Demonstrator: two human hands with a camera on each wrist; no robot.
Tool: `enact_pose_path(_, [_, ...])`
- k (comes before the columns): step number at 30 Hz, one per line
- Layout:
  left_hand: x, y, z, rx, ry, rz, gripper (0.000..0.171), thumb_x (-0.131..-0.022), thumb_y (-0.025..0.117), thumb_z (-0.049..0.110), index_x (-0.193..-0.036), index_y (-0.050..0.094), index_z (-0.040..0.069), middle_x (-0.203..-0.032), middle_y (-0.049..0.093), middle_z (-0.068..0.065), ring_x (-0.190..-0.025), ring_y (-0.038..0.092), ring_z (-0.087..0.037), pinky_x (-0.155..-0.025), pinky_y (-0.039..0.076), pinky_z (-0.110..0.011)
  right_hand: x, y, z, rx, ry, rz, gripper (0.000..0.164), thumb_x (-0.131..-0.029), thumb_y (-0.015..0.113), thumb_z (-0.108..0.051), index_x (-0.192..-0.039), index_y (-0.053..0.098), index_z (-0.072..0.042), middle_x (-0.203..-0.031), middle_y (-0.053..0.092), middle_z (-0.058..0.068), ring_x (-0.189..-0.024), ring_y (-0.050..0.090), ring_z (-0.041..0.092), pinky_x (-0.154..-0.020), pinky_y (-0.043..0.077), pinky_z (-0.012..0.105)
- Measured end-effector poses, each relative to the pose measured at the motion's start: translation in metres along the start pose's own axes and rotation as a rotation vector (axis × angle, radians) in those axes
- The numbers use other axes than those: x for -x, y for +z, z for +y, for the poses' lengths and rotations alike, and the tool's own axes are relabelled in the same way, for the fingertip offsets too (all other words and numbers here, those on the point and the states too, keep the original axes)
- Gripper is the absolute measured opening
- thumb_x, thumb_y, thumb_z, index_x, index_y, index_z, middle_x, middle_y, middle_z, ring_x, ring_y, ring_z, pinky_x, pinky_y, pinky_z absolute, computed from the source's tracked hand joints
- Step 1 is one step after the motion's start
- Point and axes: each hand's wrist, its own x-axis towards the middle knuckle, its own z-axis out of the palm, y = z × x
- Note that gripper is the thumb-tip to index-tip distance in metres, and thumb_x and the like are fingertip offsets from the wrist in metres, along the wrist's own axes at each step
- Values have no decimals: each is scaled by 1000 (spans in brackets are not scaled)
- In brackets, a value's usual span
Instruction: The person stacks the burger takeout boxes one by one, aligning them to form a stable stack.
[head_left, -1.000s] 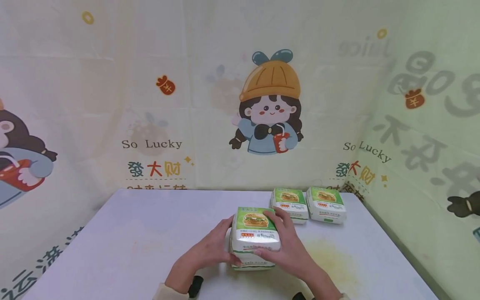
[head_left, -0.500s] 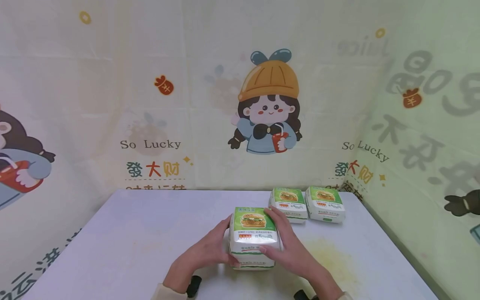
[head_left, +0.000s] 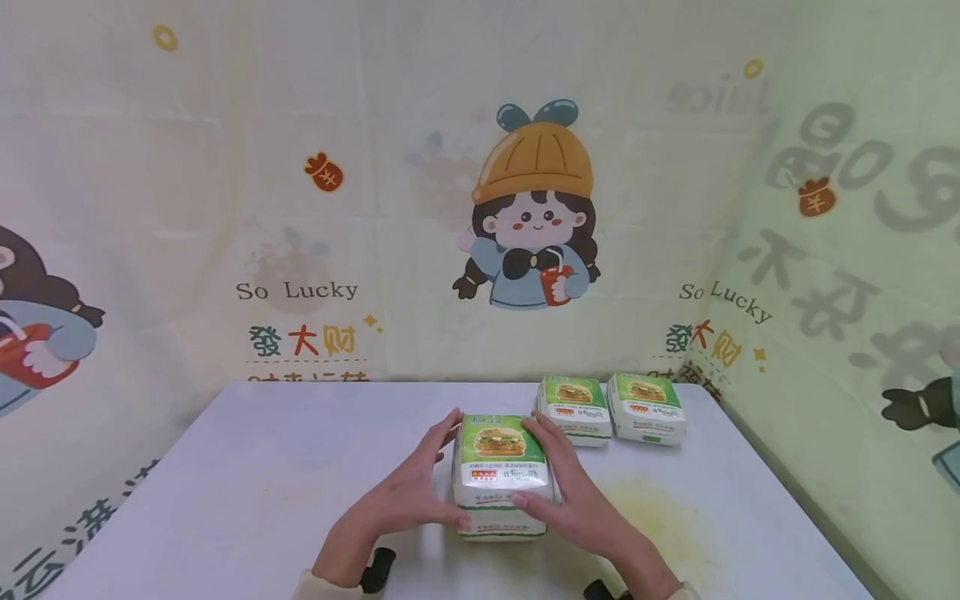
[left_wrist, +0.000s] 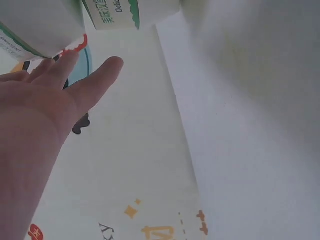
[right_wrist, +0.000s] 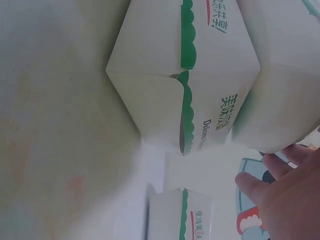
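Two white-and-green burger boxes stand one on the other at the front middle of the table. The upper box [head_left: 502,446] shows a burger picture on its top; the lower box [head_left: 498,527] is mostly covered by it in the head view. My left hand [head_left: 397,500] is spread at the stack's left side, thumb tip by the lower front corner, fingers loosened away from the upper box. My right hand [head_left: 581,500] holds the upper box, thumb on its front, fingers along its right side. In the right wrist view, fingertips [right_wrist: 290,150] touch the upper box [right_wrist: 285,95] above the lower box [right_wrist: 150,45].
Two more burger boxes, one on the left [head_left: 575,410] and one on the right [head_left: 647,408], sit side by side at the back right of the white table [head_left: 300,467]. A printed cloth wall [head_left: 405,250] rises behind the table edge. A yellowish stain [head_left: 652,517] marks the right front.
The stack has shifted slightly left. My left fingers have spread and moved off the upper box's side. My right hand keeps its hold.
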Motion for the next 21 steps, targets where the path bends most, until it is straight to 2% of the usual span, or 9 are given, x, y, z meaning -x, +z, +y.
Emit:
enact_pose_path(5, [-1, 3, 2, -23, 28, 45, 115, -71, 88, 40, -158, 12, 33, -163, 22, 6, -150, 26, -21, -118, 33, -51, 0, 0, 0, 12, 13, -11, 85, -86, 71, -48, -155, 22, -40, -167, 10, -4, -152, 15, 29, -112, 26, 71])
enact_pose_path(10, [-1, 5, 1, -52, 39, 75, 109, -71, 86, 44, -156, 20, 31, -160, 28, 7, -148, 30, -20, -116, 36, -51, 1, -5, 4, 18, -61, -14, 85, -88, 70, -42, -157, 20, -34, -166, 12, 3, -150, 17, 36, -108, 28, 73])
enact_pose_path(14, [-2, 5, 1, -66, 59, 87, 108, -70, 87, 45, -156, 24, 28, -158, 32, 7, -146, 33, -19, -115, 37, -53, 0, -13, 11, 11, -121, 4, 82, -90, 67, -33, -157, 20, -31, -166, 14, 4, -149, 17, 38, -107, 26, 75])
enact_pose_path(16, [-2, 4, 0, -73, 71, 88, 108, -70, 87, 44, -156, 25, 26, -157, 33, 6, -145, 34, -19, -114, 37, -53, 0, -19, 14, 4, -134, 22, 79, -91, 64, -29, -157, 20, -32, -165, 15, 5, -150, 16, 35, -107, 23, 76])
enact_pose_path(21, [0, 3, 0, -90, 83, 94, 107, -69, 88, 43, -155, 27, 24, -155, 36, 6, -144, 36, -18, -114, 38, -53, -4, -36, 21, 19, -145, 66, 71, -97, 56, -22, -158, 22, -25, -165, 15, 7, -151, 13, 37, -108, 19, 77])
